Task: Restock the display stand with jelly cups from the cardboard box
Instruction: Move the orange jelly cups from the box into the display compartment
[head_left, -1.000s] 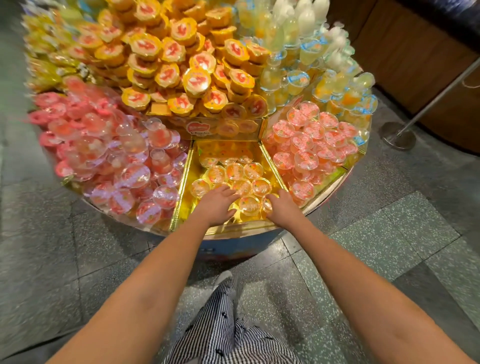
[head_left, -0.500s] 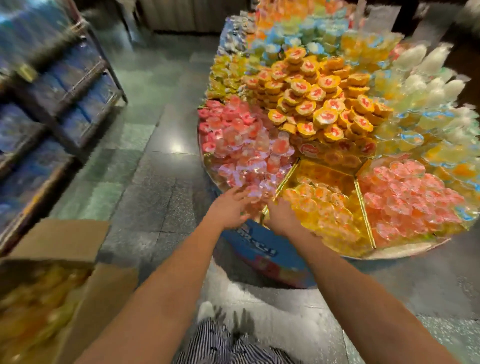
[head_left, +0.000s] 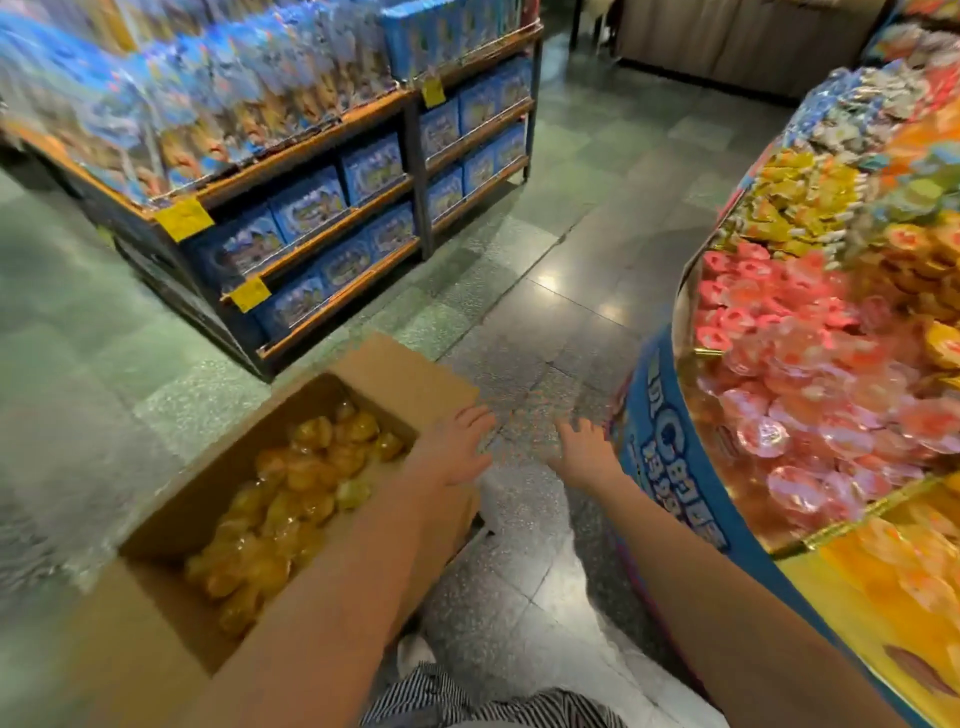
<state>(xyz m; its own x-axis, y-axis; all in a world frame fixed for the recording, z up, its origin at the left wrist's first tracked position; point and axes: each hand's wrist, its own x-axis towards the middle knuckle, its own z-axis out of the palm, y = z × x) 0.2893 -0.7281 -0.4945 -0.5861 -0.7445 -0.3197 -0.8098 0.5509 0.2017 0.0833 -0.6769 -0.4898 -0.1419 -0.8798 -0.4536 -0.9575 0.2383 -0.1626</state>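
Change: both hands have come away from the yellow compartment of the stand, where they were settling cups a second ago. The view has swung left and down to the box on the floor.
Meaning: one load looks delivered, and I judge this to be the trip back for another handful. The compartment was only partly covered, so several more trips seem likely.
Left hand: empty, palm down, fingers straight and spread. It is over the box's right flap, and the forearm crosses the box's near corner.
Right hand: empty, palm down, fingers apart. It is over bare floor between box and stand, just beside the stand's blue base.
Cups: an orange-yellow heap inside the open box, left of the left forearm, touched by neither hand. Those on the stand are blurred.
Next: the left hand needs to shift left and dip into the heap, and the right has further to travel.
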